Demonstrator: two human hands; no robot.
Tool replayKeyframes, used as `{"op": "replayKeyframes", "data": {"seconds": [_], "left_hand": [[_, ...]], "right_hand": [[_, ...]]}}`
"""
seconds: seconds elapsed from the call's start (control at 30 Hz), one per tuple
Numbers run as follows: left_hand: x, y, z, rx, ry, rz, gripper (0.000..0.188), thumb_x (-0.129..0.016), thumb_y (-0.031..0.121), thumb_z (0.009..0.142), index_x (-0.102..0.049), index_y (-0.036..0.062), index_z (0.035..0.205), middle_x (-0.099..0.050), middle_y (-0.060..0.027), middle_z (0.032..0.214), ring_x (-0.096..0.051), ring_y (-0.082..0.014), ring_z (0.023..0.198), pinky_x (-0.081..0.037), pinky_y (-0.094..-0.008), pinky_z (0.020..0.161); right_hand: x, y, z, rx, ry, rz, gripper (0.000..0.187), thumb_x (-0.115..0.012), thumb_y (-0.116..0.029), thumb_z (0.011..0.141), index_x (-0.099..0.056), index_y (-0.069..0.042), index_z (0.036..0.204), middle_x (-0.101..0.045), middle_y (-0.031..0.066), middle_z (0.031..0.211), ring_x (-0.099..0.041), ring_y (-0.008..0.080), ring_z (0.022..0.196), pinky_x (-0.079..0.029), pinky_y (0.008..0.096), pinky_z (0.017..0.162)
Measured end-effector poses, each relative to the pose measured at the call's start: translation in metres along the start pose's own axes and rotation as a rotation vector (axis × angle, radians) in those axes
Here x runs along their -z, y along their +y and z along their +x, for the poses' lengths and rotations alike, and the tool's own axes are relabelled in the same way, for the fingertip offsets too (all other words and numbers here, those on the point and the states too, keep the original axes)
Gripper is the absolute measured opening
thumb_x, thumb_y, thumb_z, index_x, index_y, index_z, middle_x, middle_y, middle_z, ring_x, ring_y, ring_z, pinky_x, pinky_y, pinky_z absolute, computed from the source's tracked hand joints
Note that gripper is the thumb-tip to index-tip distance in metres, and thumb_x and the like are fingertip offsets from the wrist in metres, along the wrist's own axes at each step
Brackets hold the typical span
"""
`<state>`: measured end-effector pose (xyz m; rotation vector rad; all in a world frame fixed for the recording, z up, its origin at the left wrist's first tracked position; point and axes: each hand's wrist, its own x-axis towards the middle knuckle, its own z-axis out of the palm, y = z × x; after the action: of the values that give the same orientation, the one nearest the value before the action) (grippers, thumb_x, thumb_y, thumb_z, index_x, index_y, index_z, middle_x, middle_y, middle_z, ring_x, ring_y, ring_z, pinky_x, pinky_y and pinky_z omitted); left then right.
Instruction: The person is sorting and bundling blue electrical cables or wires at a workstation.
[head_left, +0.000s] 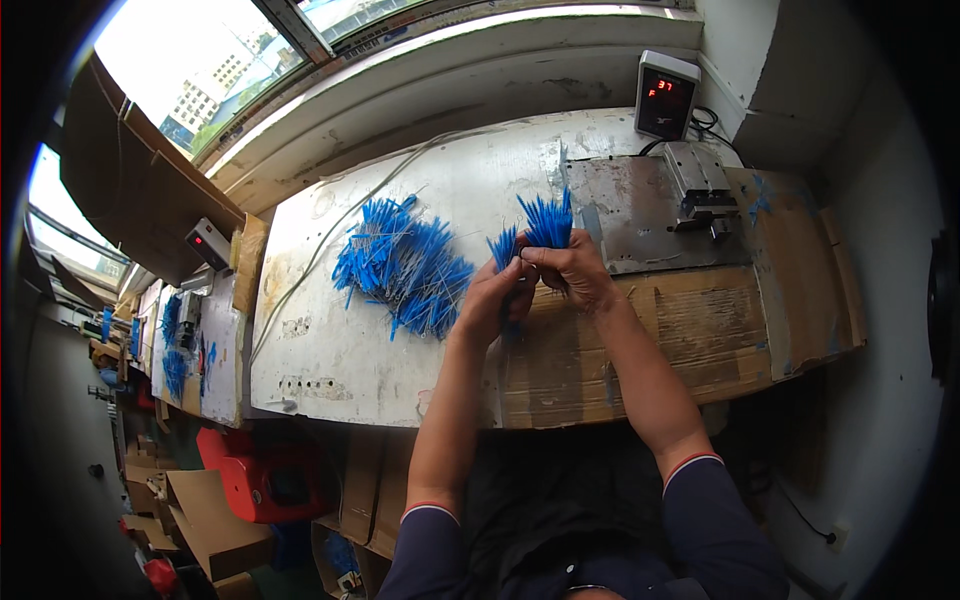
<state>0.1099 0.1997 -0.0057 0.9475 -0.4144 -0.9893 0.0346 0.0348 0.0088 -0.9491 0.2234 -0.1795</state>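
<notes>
Above the table's front edge, my hands meet fingertip to fingertip. My right hand [572, 268] is closed round a thick bundle of thin blue sticks [548, 221], their pointed ends fanning upward. A smaller bunch of blue sticks [503, 247] rises from my left hand [492, 298], whose fingers are curled around it. What lies between the touching fingertips is too small to make out. Left of my hands, a large loose heap of blue sticks [405, 265] with fine wire-like ends spreads over the white tabletop [320, 340].
To the right, a metal clamp-like fixture [700, 190] stands by a metal plate [625, 215]. Behind it is a display box [666, 95] with red digits. Cardboard [650, 320] covers the front right. A cable [350, 215] crosses the tabletop. Below left sits a red plastic object [255, 475].
</notes>
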Motion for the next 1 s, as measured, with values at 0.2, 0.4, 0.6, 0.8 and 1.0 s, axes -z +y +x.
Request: {"op": "replayKeyframes", "data": {"seconds": [0.2, 0.4, 0.6, 0.8, 1.0], "left_hand": [[0.0, -0.01, 0.0, -0.029, 0.021, 0.058, 0.037, -0.048, 0.038, 0.109, -0.053, 0.0064, 0.128, -0.055, -0.0022, 0.081, -0.046, -0.0091, 0.056, -0.036, -0.0231, 0.044], [-0.006, -0.005, -0.002, 0.0, 0.043, 0.092, 0.044, -0.045, 0.04, 0.11, -0.048, 0.0074, 0.139, -0.058, -0.0041, 0.084, -0.046, -0.0089, 0.055, -0.036, -0.0224, 0.044], [0.003, -0.011, 0.0, 0.005, 0.038, 0.191, 0.036, -0.051, 0.042, 0.108, -0.056, 0.0066, 0.11, -0.054, -0.001, 0.072, -0.044, -0.0082, 0.05, -0.034, -0.0224, 0.044], [-0.004, -0.009, 0.001, -0.03, -0.051, 0.283, 0.029, -0.07, 0.033, 0.097, -0.054, 0.0093, 0.1, -0.049, 0.0025, 0.068, -0.042, -0.007, 0.05, -0.032, -0.0226, 0.044], [0.002, -0.008, -0.002, 0.011, -0.106, 0.1, 0.025, -0.073, 0.026, 0.095, -0.054, 0.0095, 0.101, -0.05, 0.0028, 0.071, -0.044, -0.006, 0.052, -0.032, -0.0223, 0.044]], "right_hand": [[-0.001, 0.009, 0.004, 0.037, 0.04, -0.037, 0.014, -0.077, -0.006, 0.086, -0.073, 0.0, 0.098, -0.072, 0.008, 0.075, -0.053, 0.0055, 0.048, -0.037, 0.0193, 0.041], [0.003, 0.006, 0.002, 0.011, 0.01, -0.026, 0.014, -0.077, -0.007, 0.087, -0.073, 0.001, 0.098, -0.072, 0.008, 0.075, -0.058, 0.008, 0.052, -0.039, 0.0197, 0.042], [0.002, 0.01, 0.004, 0.09, -0.002, -0.153, 0.011, -0.077, -0.005, 0.088, -0.073, 0.002, 0.096, -0.071, 0.0056, 0.075, -0.063, 0.0091, 0.057, -0.046, 0.0219, 0.046], [0.001, 0.014, 0.005, 0.277, 0.047, -0.336, 0.013, -0.081, -0.007, 0.086, -0.075, -0.001, 0.095, -0.071, 0.0034, 0.077, -0.063, 0.0085, 0.062, -0.049, 0.0226, 0.053], [-0.005, -0.001, -0.002, 0.053, -0.037, -0.215, 0.01, -0.078, -0.005, 0.086, -0.075, 0.0, 0.094, -0.071, 0.0027, 0.076, -0.063, 0.008, 0.062, -0.051, 0.0232, 0.055]]}}
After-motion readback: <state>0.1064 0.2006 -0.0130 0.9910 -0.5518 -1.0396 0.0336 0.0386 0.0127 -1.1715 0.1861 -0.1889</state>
